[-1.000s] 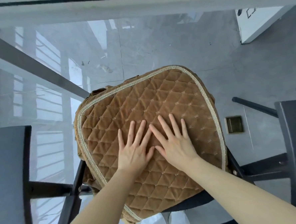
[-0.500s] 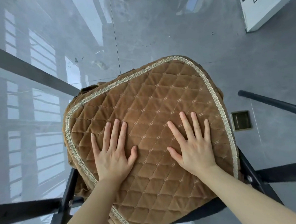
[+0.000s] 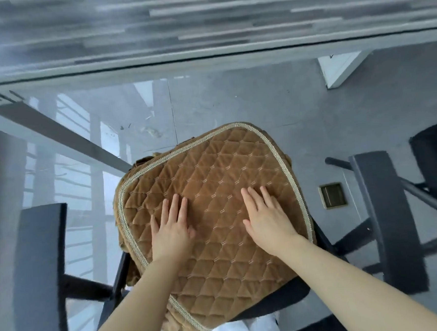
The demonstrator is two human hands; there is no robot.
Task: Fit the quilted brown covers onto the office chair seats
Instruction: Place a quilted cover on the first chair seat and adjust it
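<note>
While the soft quilted brown cover point(image 3: 214, 204) lies on the black chair seat point(image 3: 284, 299) | left hand point(image 3: 171, 232) and right hand point(image 3: 268, 221) press flat, fingers straight | looks floppy and light; grab its braided edge.

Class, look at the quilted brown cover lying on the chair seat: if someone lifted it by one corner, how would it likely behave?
The quilted brown cover would probably flop and drape rather than hold its shape, since its edges already sag in folds over the chair seat. It is likely light for its size, being padded fabric. Its velvety surface under the left hand and right hand probably grips rather than slides.
</note>
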